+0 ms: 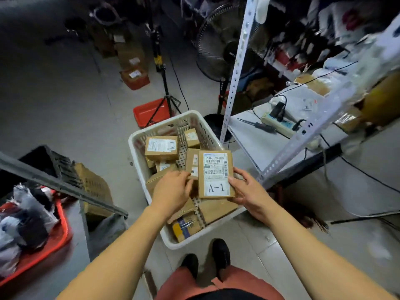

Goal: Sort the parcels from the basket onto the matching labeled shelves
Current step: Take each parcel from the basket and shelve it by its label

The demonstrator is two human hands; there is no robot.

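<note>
A person stands over a white plastic basket (138, 139) of cardboard parcels, sorting stock in a cluttered storeroom. The right hand (249, 191) holds a flat brown parcel (215, 174) above the basket's near-right corner, thumb on the label face and fingers curled under the lower edge; its white label reads "A-1". The left hand (173, 191), just left of that parcel and over the basket, has its fingers bent down onto a smaller box (193, 166) that stands on edge against it, though whether it grips that box or merely steadies it is hard to tell from here. More parcels lie in the basket, one at the far side (162, 147) also appearing to be marked A-1.

Right of the basket rises a white metal shelf rack (237, 61), its lower shelf carrying a power strip (279, 124). No shelf labels are readable from this angle.

The step in hand looks like reading the label and carrying the parcel off. Doing it well likely means keeping the label face up, freeing the left hand from the smaller box so nothing drags along, and checking the shelf tag before setting the parcel down flat.
</note>
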